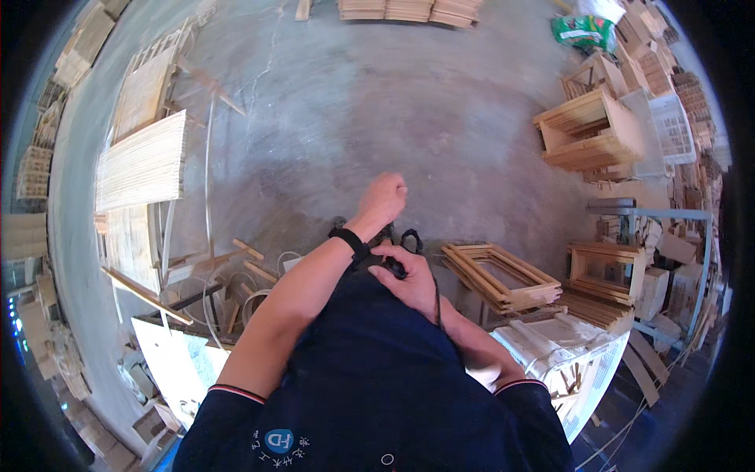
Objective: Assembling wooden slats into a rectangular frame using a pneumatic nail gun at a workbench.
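Note:
My left hand point(383, 201) is closed in a loose fist in front of my body, over the grey floor point(456, 126). Its fingers curl inward, so whatever may be inside is hidden. A black wristband point(351, 244) circles that wrist. Lower and to the right, my right hand point(417, 279) is at my waist, its thumb and fingers closed around a small black object point(396, 268) whose kind I cannot make out. A black cord loop point(411, 237) stands up beside it, and a dark cord runs down along the right wrist. My dark shirt point(377, 377) fills the lower middle.
Stacked wooden frames point(503, 275) lie close on my right, above a white crate point(566, 346). Farther right are wooden boxes point(586, 130) and a blue metal rack point(698, 275). On the left stands a stack of pale slats point(145, 165). More wooden stacks point(409, 9) lie ahead.

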{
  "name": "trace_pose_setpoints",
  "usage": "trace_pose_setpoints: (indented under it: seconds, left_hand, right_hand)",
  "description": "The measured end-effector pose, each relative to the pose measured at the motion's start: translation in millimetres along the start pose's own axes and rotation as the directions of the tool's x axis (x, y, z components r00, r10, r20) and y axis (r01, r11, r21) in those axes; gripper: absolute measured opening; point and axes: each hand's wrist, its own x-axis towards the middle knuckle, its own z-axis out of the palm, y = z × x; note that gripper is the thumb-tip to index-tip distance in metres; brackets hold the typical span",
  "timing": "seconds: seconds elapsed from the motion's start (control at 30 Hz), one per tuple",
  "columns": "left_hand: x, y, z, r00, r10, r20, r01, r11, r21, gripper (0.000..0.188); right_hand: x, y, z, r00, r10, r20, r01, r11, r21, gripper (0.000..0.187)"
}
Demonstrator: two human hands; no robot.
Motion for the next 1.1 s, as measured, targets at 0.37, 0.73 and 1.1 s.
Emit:
trace_pose_setpoints:
  seconds: [0.37,0.73,1.1]
  left_hand:
    - [-9,-8,30,0.967,-0.234,0.104,0.185,0.919,0.347,0.026]
    - [-48,-84,60,0.912,-0.067,0.405,-0.035,0.97,0.24,0.024]
    - [-74,-38,-8,0.683,0.079,0.726,0.069,0.983,-0.172,0.031]
  right_hand:
    - [4,11,4,0.994,0.018,-0.107,-0.048,0.957,-0.286,0.038]
    - [3,17,1,0.946,0.218,-0.241,-0.24,0.969,-0.065,0.026]
    - [-5,19,3,0.935,0.341,-0.098,-0.337,0.94,0.058,0.029]
